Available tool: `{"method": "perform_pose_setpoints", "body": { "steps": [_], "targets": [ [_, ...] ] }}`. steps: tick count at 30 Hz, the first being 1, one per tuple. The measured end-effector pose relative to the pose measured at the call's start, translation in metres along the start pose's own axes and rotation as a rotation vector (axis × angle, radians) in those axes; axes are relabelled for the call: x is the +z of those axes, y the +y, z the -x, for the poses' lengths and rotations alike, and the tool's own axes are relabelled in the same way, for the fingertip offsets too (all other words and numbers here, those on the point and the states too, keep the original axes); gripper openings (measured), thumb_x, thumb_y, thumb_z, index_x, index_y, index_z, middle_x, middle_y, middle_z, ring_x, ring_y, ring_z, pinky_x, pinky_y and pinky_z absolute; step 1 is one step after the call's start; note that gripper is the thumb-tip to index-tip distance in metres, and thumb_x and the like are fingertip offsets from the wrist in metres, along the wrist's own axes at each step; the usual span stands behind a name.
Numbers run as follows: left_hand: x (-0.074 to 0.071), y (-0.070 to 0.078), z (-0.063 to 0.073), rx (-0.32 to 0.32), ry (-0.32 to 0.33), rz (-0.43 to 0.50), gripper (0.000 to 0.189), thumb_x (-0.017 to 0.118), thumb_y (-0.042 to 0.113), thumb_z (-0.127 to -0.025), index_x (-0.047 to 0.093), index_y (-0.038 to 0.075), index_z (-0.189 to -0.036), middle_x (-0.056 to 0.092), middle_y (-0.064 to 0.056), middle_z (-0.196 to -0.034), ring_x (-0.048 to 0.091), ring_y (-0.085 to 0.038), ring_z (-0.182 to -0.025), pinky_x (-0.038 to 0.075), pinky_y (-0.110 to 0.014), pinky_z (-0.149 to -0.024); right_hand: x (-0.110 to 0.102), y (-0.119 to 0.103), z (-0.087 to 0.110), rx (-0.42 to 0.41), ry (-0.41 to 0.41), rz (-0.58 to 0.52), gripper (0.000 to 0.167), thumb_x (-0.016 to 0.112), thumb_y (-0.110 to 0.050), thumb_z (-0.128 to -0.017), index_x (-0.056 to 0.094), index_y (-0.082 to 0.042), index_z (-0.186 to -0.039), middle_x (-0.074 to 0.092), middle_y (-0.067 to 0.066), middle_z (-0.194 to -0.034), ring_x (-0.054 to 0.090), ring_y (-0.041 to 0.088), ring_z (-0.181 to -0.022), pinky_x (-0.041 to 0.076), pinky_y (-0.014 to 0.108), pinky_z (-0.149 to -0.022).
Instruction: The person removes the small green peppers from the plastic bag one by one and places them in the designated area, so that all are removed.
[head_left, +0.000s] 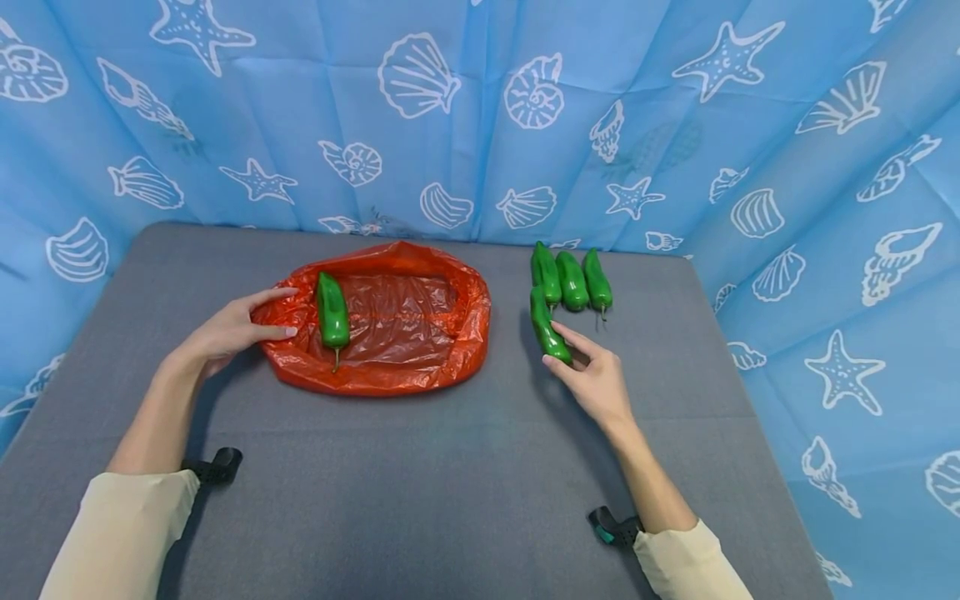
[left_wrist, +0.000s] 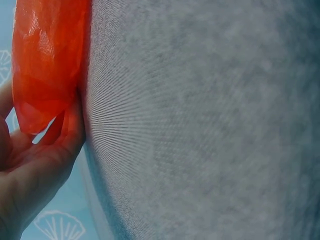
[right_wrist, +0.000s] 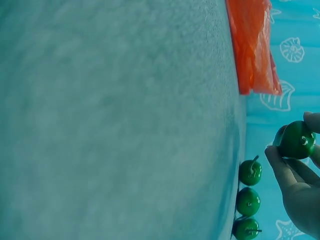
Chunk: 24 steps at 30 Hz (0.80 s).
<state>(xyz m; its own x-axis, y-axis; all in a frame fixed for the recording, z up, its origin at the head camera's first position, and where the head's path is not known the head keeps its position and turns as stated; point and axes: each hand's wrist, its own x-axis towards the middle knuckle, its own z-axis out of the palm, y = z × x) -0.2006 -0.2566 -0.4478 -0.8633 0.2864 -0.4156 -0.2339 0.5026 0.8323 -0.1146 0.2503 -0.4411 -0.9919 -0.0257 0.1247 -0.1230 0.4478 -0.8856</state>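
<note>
A red plastic bag (head_left: 471, 346) lies spread on the table with its mouth wide and its rim rolled outward. One green pepper (head_left: 333, 312) rests in its left part, stem toward me. My left hand (head_left: 221, 335) holds the bag's left end, thumb and fingers apart on the rim; the left wrist view shows the bag's red side (left_wrist: 47, 55) between them. To the right of the bag, my right hand (head_left: 600, 383) pinches another green pepper (head_left: 542, 321) between thumb and fingers. In the right wrist view this pepper (right_wrist: 298, 141) is held above the table.
Behind the held pepper, three more green peppers lie side by side: a left one (head_left: 546, 275), a middle one (head_left: 573, 283) and a right one (head_left: 597, 282). The grey table (head_left: 420, 492) ends at a blue curtain (head_left: 480, 150) with white shell prints.
</note>
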Motion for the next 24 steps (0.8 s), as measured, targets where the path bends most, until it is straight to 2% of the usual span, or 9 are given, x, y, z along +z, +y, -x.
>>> {"method": "perform_pose_setpoints", "body": {
  "steps": [3, 9, 14, 16, 24],
  "targets": [
    [0.000, 0.000, 0.000, 0.002, 0.001, -0.006, 0.088, 0.070, 0.032, -0.094, 0.015, 0.017, -0.161, -0.007, -0.026, -0.163, 0.010, -0.052, -0.145, 0.020, -0.065, -0.113, -0.004, -0.001, 0.002, 0.007, 0.008, 0.005, 0.051, 0.075, -0.006, -0.089, 0.060, -0.009, -0.138, 0.059, 0.017, -0.137, 0.061, 0.029, -0.119, 0.050, 0.015, -0.088],
    [0.000, -0.002, -0.001, -0.001, -0.004, -0.001, 0.088, 0.070, 0.032, -0.094, 0.014, 0.018, -0.161, -0.007, -0.026, -0.163, 0.010, -0.052, -0.145, 0.021, -0.065, -0.113, -0.013, -0.024, 0.012, 0.023, 0.019, 0.054, 0.049, 0.073, -0.002, -0.089, 0.058, 0.002, -0.136, 0.058, 0.027, -0.134, 0.061, 0.038, -0.116, 0.051, 0.017, -0.086],
    [0.000, -0.003, -0.001, -0.009, 0.000, 0.005, 0.088, 0.070, 0.031, -0.093, 0.014, 0.019, -0.161, -0.009, -0.025, -0.163, 0.009, -0.052, -0.145, 0.020, -0.065, -0.114, -0.020, -0.001, 0.011, 0.035, 0.040, 0.101, 0.050, 0.075, -0.011, -0.090, 0.060, -0.007, -0.138, 0.059, 0.027, -0.132, 0.066, 0.035, -0.107, 0.051, 0.011, -0.073],
    [0.000, -0.003, -0.001, -0.013, 0.001, 0.004, 0.088, 0.070, 0.031, -0.093, 0.014, 0.020, -0.161, -0.009, -0.025, -0.163, 0.008, -0.052, -0.145, 0.020, -0.065, -0.114, -0.023, 0.009, 0.011, 0.049, 0.048, 0.115, 0.051, 0.076, -0.015, -0.089, 0.061, -0.011, -0.138, 0.060, 0.024, -0.132, 0.067, 0.033, -0.106, 0.050, 0.010, -0.072],
    [0.000, -0.003, -0.002, -0.006, -0.002, 0.003, 0.088, 0.070, 0.031, -0.094, 0.014, 0.019, -0.161, -0.010, -0.025, -0.163, 0.010, -0.052, -0.145, 0.022, -0.064, -0.113, -0.031, 0.015, 0.014, 0.122, 0.024, 0.180, 0.054, 0.077, -0.019, -0.089, 0.060, -0.015, -0.139, 0.060, 0.019, -0.135, 0.064, 0.030, -0.115, 0.047, 0.007, -0.078]
  ]
}}
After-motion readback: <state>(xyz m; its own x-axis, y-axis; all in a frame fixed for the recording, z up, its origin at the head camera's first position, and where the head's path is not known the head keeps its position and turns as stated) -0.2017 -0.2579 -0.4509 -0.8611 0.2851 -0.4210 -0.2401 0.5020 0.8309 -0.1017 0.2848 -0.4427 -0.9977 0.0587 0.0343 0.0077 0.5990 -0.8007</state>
